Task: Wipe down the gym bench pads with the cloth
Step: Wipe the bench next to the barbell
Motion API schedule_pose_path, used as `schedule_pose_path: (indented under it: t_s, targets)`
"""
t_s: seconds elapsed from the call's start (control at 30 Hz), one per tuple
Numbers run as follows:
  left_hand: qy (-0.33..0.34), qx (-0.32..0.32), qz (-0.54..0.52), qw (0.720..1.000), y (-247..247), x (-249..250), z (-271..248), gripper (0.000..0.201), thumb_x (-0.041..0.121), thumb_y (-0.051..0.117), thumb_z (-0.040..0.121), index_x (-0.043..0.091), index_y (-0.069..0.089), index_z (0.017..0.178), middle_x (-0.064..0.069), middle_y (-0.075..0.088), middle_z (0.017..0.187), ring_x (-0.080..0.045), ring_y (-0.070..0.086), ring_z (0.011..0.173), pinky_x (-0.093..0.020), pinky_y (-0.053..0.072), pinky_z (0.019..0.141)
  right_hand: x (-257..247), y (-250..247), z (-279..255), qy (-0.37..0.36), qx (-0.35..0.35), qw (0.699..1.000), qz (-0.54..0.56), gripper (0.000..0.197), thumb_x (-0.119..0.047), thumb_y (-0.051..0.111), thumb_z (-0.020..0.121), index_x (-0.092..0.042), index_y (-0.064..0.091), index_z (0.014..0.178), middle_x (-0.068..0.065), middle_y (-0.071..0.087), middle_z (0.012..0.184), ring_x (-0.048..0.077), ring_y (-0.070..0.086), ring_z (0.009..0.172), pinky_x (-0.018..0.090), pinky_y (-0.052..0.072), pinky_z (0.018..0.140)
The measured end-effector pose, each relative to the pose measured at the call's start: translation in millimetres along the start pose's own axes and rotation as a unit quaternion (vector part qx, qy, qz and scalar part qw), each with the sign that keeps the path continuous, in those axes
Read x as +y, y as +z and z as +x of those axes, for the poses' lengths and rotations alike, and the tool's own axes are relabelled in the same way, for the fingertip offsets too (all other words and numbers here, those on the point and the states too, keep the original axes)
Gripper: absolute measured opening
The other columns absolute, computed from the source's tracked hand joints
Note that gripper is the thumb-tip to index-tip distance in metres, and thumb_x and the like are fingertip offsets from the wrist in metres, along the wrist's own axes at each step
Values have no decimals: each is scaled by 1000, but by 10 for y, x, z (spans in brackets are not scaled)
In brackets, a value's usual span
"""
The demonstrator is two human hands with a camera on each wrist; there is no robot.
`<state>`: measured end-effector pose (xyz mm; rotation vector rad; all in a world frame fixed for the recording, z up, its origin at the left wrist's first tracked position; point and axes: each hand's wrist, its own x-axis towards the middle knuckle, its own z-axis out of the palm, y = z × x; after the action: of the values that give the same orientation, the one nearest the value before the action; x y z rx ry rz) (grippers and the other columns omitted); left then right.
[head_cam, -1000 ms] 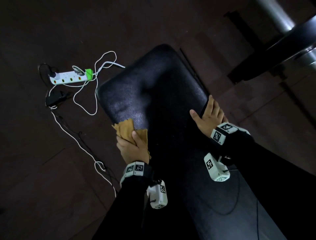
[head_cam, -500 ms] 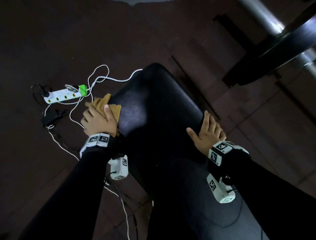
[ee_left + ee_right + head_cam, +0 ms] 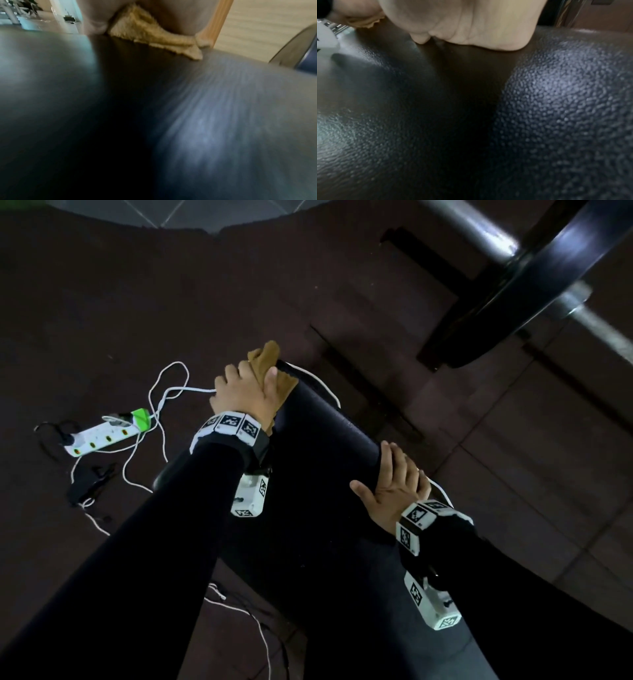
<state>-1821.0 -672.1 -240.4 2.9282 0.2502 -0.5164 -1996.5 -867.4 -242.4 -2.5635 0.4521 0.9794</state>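
Note:
The black padded gym bench (image 3: 318, 440) runs from the bottom of the head view up to its rounded far end. My left hand (image 3: 243, 392) grips a tan cloth (image 3: 274, 371) and presses it on the pad's far left corner; the left wrist view shows the cloth (image 3: 154, 37) bunched under my palm on the blurred pad (image 3: 205, 121). My right hand (image 3: 397, 484) lies flat on the pad's right edge, fingers straight and draped over the side. In the right wrist view its palm (image 3: 479, 24) rests on the grained black pad (image 3: 556, 108).
A white power strip (image 3: 102, 436) with a green plug and looping white cables (image 3: 161, 392) lies on the dark floor left of the bench. A barbell with a black weight plate (image 3: 534, 278) hangs at the upper right. Dark floor tiles surround the bench.
My left hand has slid the cloth from the pad's near left edge up along the left side to the far corner. The right hand has stayed on the right edge.

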Motion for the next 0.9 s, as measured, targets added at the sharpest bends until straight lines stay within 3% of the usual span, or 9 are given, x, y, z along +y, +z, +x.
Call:
schedule_pose_path:
  t_s: [0.13, 0.2, 0.27, 0.33, 0.5, 0.6, 0.7, 0.77, 0.9]
  targets:
    - [57, -14, 35, 998, -1, 152, 142, 61, 54, 29, 97, 6, 41, 131, -17, 45, 132, -39, 42, 118, -53, 40, 88, 29, -34, 39, -16, -51, 999, -12, 120, -89, -25, 43, -24, -25, 144, -2, -22, 155, 22, -12, 144, 49, 0, 117]
    - [85, -14, 55, 995, 5, 228, 176, 58, 54, 31, 96, 7, 44, 128, -15, 46, 130, -39, 42, 117, -53, 40, 86, 27, -45, 47, -17, -74, 997, -7, 111, -89, -12, 54, -24, -26, 144, -1, -25, 154, 23, -16, 143, 50, -2, 116]
    - [119, -17, 84, 989, 22, 309, 193, 57, 54, 33, 95, 9, 47, 126, -14, 47, 128, -38, 42, 117, -52, 38, 88, 9, -16, 21, 1, -22, 1000, -13, 97, -83, 12, 75, -25, -20, 146, -4, -16, 156, 19, -8, 144, 47, 1, 116]
    - [159, -24, 122, 979, 36, 386, 196, 55, 55, 32, 94, 12, 50, 124, -10, 49, 128, -35, 40, 119, -51, 34, 93, -15, 0, 9, 9, 7, 1000, -15, 87, -73, 22, 84, -27, -16, 147, -7, -11, 157, 17, -3, 143, 45, 2, 115]
    - [273, -44, 204, 939, 99, 591, 81, 53, 56, 26, 92, 20, 60, 110, -2, 59, 118, -27, 45, 116, -51, 26, 101, -13, 8, 16, 5, 11, 1000, -2, 88, -76, 16, 81, -27, -15, 147, -7, -9, 157, 17, -1, 143, 46, 3, 115]
    - [308, -53, 214, 925, 183, 715, -98, 52, 55, 27, 93, 20, 61, 111, -2, 61, 117, -26, 47, 115, -53, 24, 105, -17, 0, -17, 0, 24, 1000, -1, 93, -81, 9, 75, -27, -11, 148, -6, -7, 158, 18, 0, 144, 46, 4, 115]
    - [319, -59, 218, 921, 246, 808, -258, 52, 54, 28, 93, 20, 61, 114, -1, 61, 119, -25, 47, 116, -50, 23, 105, 20, -109, -30, -36, -20, 995, 89, 84, -63, 38, 89, -26, -7, 149, -3, -6, 158, 20, -3, 145, 49, 0, 116]
    - [331, -53, 208, 919, 312, 861, -396, 51, 54, 30, 93, 20, 62, 113, 0, 62, 118, -25, 48, 115, -48, 24, 103, 82, -194, -69, -48, 26, 984, 172, 77, -46, 52, 90, -21, 10, 150, 0, 13, 156, 20, 11, 143, 45, 9, 116]
    - [378, -52, 162, 910, 517, 1093, -919, 48, 54, 36, 92, 18, 63, 108, -1, 63, 113, -25, 51, 110, -42, 27, 98, 436, -349, -163, 29, 77, 922, 379, 57, -19, 53, 93, -15, 29, 145, 7, 28, 150, 23, 22, 138, 25, 16, 107]
